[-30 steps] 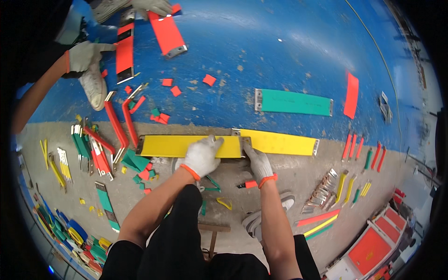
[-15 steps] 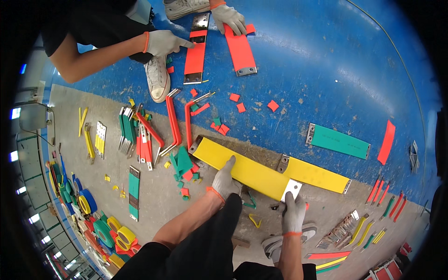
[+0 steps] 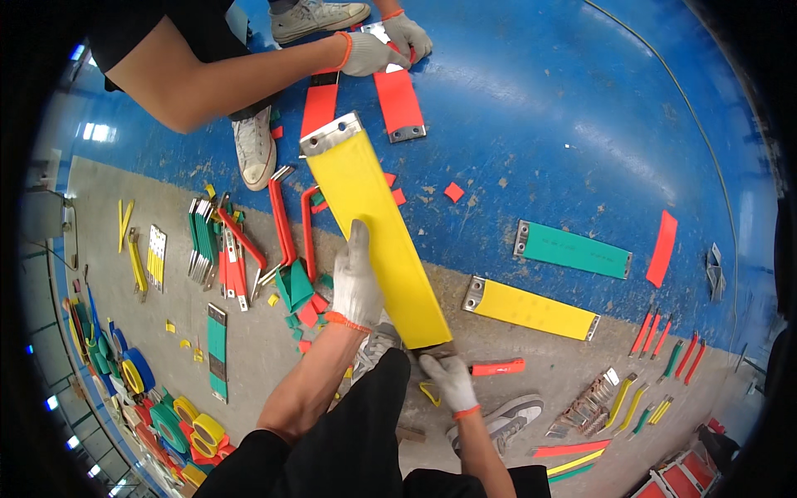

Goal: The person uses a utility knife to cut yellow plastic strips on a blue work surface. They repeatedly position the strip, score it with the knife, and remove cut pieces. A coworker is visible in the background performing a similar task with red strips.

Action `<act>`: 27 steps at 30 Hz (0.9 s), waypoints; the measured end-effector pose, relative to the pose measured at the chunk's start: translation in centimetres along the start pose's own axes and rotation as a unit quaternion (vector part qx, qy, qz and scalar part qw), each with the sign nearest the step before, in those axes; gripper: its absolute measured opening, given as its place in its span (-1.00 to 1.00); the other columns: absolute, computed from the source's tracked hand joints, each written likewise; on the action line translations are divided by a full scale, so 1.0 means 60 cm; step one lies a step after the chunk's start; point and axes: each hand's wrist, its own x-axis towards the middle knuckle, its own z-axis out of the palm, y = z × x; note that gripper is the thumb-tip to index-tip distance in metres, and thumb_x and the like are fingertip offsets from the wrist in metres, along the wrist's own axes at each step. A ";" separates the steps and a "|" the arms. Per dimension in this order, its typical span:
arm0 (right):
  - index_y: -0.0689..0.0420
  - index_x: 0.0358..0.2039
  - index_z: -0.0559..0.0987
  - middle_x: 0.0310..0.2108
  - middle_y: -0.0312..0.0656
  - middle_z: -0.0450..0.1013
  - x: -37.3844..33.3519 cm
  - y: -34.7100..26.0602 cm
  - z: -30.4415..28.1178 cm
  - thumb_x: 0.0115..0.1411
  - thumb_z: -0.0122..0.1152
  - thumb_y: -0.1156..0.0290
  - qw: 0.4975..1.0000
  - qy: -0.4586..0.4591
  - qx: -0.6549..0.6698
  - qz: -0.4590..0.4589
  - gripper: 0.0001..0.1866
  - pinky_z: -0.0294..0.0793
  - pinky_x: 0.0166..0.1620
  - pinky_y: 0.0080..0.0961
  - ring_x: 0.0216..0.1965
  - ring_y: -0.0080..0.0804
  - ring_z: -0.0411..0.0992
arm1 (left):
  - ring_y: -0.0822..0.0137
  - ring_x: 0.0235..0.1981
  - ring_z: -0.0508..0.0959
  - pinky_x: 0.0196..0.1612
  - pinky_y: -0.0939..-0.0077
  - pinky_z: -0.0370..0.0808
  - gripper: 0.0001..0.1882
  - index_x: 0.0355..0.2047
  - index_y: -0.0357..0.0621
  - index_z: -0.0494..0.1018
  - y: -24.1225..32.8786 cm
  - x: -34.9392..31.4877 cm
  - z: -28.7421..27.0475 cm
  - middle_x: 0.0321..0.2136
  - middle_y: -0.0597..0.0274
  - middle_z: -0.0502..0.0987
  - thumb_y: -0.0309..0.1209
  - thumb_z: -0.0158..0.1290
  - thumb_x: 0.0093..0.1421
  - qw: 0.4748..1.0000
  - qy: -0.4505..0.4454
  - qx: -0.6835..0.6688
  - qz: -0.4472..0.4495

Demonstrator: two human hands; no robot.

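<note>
The yellow bar [image 3: 384, 239] has swung steeper in gloved fingers [image 3: 358, 241].

From here, matt cloth covers the left hand [image 3: 359, 282] and right hand [image 3: 451, 382]; the yellow bar [image 3: 378, 228] in them looks like smooth plastic, its far end [image 3: 330, 135] shiny metal. Beyond the hands, the blue floor [image 3: 523, 108] gleams, scuffed.

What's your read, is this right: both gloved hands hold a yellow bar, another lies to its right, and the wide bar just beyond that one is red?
Wrong colour: the wide bar is green, not red, as the head view shows. The rest stands: left hand and right hand hold a yellow bar, with another yellow bar to its right.
</note>
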 end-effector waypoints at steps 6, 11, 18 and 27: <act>0.31 0.04 0.59 -0.18 -0.09 0.63 0.018 0.008 0.039 0.42 0.15 0.32 0.998 -0.017 -0.052 -0.040 -0.67 0.54 -0.04 -0.44 -0.16 -0.38 0.59 | 0.56 -0.46 0.45 -0.40 0.54 0.41 -0.27 -0.22 -0.41 0.58 0.041 0.009 0.022 -0.49 0.29 0.57 0.22 0.10 0.34 0.962 -0.053 0.239 0.121; 0.35 -0.06 0.62 -0.23 -0.14 0.65 -0.008 0.019 -0.032 0.44 0.15 0.35 0.988 0.156 -0.015 0.004 -0.71 0.58 -0.14 -0.49 -0.25 -0.49 0.59 | 0.51 -0.47 0.51 -0.40 0.46 0.48 -0.41 -0.21 -0.39 0.65 0.071 0.015 0.028 -0.49 0.12 0.66 0.06 0.24 0.28 0.900 -0.127 0.372 0.190; 0.01 0.03 0.62 -0.07 -0.13 0.60 -0.074 0.077 -0.141 0.15 0.34 0.34 0.767 0.299 -0.566 -0.052 -0.60 0.51 0.04 -0.08 -0.07 -0.07 0.56 | -0.01 -0.37 0.68 -0.22 0.16 0.58 -0.27 -0.17 -0.27 0.68 0.033 0.054 0.026 -0.43 -0.23 0.63 0.27 0.21 0.15 0.701 -0.217 0.679 -0.005; -0.01 -0.09 0.64 -0.14 -0.17 0.57 -0.049 0.119 -0.174 0.23 0.05 0.36 0.640 0.213 -0.736 -0.054 -0.72 0.22 0.32 0.04 0.01 -0.10 0.46 | -0.20 -0.28 0.66 -0.13 -0.02 0.58 -0.09 -0.32 -0.29 0.67 -0.070 0.062 -0.043 -0.43 -0.26 0.64 0.49 0.08 0.07 0.510 -0.365 0.779 0.003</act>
